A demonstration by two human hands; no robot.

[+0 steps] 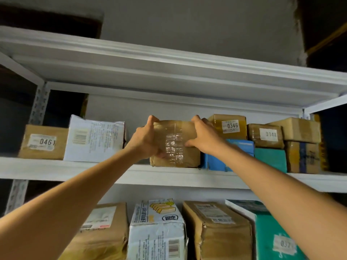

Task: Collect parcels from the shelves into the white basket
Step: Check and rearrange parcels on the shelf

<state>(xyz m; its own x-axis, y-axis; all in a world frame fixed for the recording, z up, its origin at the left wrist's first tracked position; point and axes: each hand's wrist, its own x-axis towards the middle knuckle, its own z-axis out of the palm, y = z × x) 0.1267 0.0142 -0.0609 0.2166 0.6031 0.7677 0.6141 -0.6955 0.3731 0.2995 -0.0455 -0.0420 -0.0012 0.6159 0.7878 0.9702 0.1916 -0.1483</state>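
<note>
Here both hands [146,140] [205,137] grip a taped parcel [175,145].

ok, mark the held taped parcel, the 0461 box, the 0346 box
taped parcel [175,146], head view, taped front face
0461 box [43,142], head view, number label
0346 box [230,126], head view, number label

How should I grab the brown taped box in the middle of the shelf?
From the front, one hand per side. The taped brown parcel stands upright; a gap beside the white parcel fits the left hand, and the right hand hooks its top corner.
</note>
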